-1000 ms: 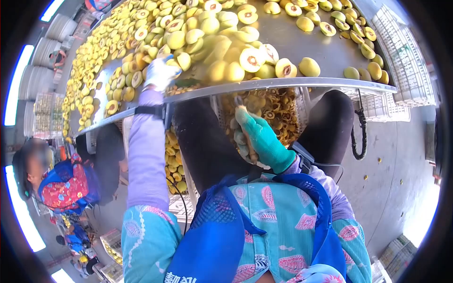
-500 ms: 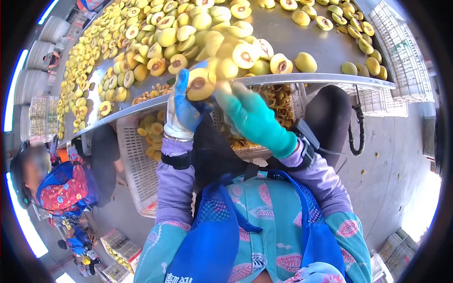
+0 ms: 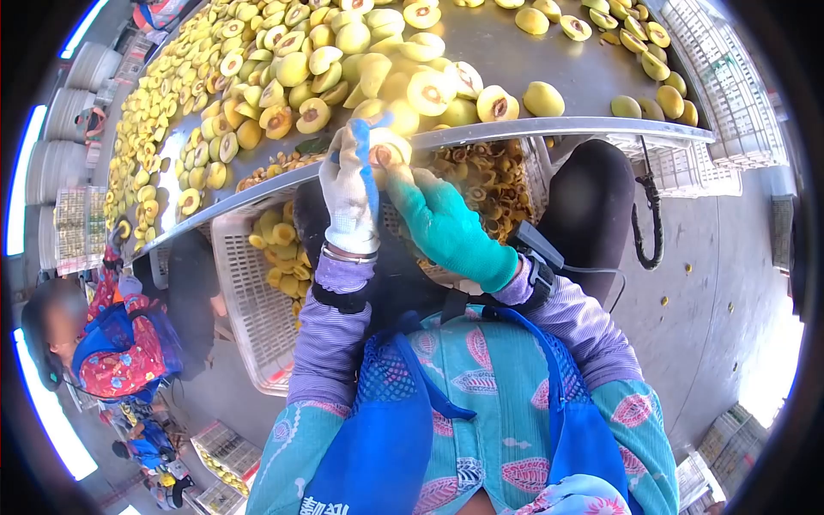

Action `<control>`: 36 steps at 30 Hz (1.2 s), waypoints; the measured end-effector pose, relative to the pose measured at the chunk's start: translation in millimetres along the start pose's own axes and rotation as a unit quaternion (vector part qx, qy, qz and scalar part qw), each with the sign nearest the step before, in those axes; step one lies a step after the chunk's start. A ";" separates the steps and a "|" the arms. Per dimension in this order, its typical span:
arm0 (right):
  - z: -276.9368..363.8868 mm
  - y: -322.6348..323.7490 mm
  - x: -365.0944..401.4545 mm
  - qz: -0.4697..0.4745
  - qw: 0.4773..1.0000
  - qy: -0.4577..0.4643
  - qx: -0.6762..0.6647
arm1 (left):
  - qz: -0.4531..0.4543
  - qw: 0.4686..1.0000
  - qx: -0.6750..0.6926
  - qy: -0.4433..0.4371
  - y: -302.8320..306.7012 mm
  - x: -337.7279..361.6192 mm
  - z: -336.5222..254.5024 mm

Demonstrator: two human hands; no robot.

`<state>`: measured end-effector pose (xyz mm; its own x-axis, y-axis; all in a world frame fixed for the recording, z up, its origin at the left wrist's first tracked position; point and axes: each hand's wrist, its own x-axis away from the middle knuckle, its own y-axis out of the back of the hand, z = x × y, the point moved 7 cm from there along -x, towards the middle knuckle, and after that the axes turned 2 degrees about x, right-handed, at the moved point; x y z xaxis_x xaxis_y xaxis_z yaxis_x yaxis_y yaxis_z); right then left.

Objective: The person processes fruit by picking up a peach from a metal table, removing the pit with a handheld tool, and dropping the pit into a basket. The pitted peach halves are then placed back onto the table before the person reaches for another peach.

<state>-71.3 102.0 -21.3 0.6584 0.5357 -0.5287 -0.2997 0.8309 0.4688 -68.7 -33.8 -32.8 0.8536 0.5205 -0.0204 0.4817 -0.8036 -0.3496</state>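
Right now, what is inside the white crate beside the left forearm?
Yellow fruit pieces. The white crate's far end is hidden under the table, one side behind the left forearm; what lies there cannot be seen.

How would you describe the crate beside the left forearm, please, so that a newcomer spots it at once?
Start at the metal table and look just this side of it, left of the person's legs. A slotted white crate stands there beside the left forearm. It holds pale yellow fruit halves, while the crate between the legs holds browner pieces.
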 end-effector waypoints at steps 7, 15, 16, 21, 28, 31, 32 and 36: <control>-9.5 -8.2 6.1 0.041 0.974 -0.147 -0.166 | -0.037 0.995 -0.072 -0.058 -11.2 10.3 1.4; -16.5 -26.5 24.1 0.101 0.782 -0.453 -0.416 | -0.045 0.991 -0.118 -0.050 -13.3 13.7 0.4; -12.4 -27.6 23.0 0.103 0.781 -0.449 -0.421 | -0.043 0.989 -0.133 -0.044 -11.3 16.0 0.4; -23.5 -34.4 30.2 0.121 0.767 -0.455 -0.436 | -0.009 0.986 -0.161 -0.030 -15.0 11.5 1.9; -11.5 -30.9 27.9 0.121 0.725 -0.476 -0.484 | -0.004 0.982 -0.188 0.021 -6.0 4.9 15.0; -17.5 -31.8 31.5 0.139 0.729 -0.462 -0.485 | 0.031 0.990 -0.135 0.037 2.9 10.2 21.3; -20.4 -20.8 27.8 0.182 0.723 -0.462 -0.480 | 0.062 0.989 -0.127 0.043 2.8 8.7 17.9; -2.9 -13.4 17.5 0.190 0.657 -0.450 -0.574 | 0.090 0.986 0.009 0.138 -2.9 13.1 9.2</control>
<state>-57.8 100.7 -38.9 0.3728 0.8606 0.3471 -0.5431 0.5056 -0.6703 -60.7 -22.1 -40.7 0.9475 0.2694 0.1721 0.3162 -0.8693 -0.3799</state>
